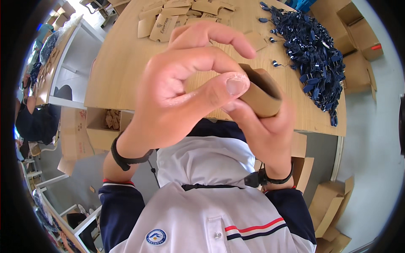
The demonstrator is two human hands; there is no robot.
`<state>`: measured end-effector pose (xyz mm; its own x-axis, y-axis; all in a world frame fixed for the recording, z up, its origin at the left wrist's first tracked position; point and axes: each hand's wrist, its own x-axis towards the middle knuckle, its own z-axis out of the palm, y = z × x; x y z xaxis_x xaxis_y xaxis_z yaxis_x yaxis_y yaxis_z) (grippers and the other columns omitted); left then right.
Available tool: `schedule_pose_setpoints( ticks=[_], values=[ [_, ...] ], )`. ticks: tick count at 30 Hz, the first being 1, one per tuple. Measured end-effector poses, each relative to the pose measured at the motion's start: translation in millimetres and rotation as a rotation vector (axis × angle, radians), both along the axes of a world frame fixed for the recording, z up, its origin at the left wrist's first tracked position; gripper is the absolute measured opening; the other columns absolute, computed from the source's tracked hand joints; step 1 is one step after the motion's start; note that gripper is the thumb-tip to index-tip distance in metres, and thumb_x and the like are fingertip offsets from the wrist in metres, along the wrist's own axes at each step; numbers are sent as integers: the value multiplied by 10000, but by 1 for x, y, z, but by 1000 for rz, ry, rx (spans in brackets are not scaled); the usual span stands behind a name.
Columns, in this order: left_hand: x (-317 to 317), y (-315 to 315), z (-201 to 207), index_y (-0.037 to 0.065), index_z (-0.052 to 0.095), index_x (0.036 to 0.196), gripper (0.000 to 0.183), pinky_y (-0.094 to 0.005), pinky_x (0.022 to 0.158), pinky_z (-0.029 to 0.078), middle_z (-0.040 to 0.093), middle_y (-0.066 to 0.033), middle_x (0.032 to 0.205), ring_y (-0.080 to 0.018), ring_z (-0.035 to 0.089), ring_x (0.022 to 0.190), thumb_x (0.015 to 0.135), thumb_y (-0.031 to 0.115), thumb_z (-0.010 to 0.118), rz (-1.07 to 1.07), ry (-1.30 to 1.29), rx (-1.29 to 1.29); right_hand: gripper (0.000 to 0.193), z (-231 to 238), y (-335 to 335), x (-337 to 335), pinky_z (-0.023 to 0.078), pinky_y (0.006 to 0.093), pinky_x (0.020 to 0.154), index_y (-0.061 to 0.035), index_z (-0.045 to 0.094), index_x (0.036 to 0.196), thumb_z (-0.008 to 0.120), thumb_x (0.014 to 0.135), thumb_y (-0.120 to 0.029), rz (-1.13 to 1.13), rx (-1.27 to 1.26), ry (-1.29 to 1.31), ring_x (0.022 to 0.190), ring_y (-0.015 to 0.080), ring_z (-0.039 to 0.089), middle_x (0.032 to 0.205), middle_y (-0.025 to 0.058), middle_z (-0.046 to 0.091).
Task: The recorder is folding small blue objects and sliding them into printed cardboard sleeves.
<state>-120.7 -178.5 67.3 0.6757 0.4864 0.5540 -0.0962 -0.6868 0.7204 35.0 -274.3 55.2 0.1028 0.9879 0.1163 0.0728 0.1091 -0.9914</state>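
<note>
A small brown cardboard sleeve [260, 95] is held up over the near edge of the table, bent into a hollow shape with its opening facing up. My right hand [270, 130] grips it from the right, thumb on the near side and the other fingers mostly hidden behind it. At its left end, the thumb and index finger of my left hand [181, 80] are pinched together against the cardboard. The other left fingers curl loosely above. Beyond my hands, flat printed cardboard pieces [163, 27] lie in an overlapping pile.
A large heap of dark blue corded tags [314, 55] covers the table's right side. Open cartons [358, 38] stand beyond it, with another carton [331, 206] at lower right. Left of my seat, a box [101, 130] holds cardboard pieces. Another worktable [63, 63] stands at far left.
</note>
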Motion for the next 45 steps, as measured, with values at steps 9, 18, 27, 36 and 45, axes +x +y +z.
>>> schedule_pose_setpoints(
  ticks=[9,18,27,36,45],
  values=[
    [18,-21,-32,78,388,1276,605,-332,1020,343,311,-153,1465,-201,424,1247,780,132,729,-356,-10,-974,378,-6,-6,25,513,381,671,-42,622,1006,747,652,4,199,303,-598,786,356,623,870,140,640],
    [31,-29,-43,86,461,1136,379,-373,939,452,584,-123,1224,-303,538,1181,807,103,649,188,-47,683,291,-14,-22,7,481,291,853,2,482,1240,510,959,-64,1,1,479,988,144,586,1105,73,596],
    [37,-32,-41,104,492,853,175,-356,820,509,632,-89,1161,-275,614,1058,782,51,642,295,-84,765,413,-32,-16,3,431,306,930,-1,316,1359,453,976,-73,-19,238,262,1091,173,524,1221,120,505],
    [23,-16,-26,0,434,1279,510,-405,1006,454,414,-308,1420,-458,482,1255,811,-95,611,-308,318,53,315,2,-42,46,479,249,661,19,485,1217,584,931,-71,-13,-37,-183,732,96,586,865,49,615],
    [33,-21,-2,-15,642,1142,293,-279,777,527,633,-160,1074,-199,634,919,887,129,652,58,289,48,175,-20,-42,54,501,255,526,10,648,888,702,730,64,-303,581,-724,598,178,607,786,105,651]
  ],
)
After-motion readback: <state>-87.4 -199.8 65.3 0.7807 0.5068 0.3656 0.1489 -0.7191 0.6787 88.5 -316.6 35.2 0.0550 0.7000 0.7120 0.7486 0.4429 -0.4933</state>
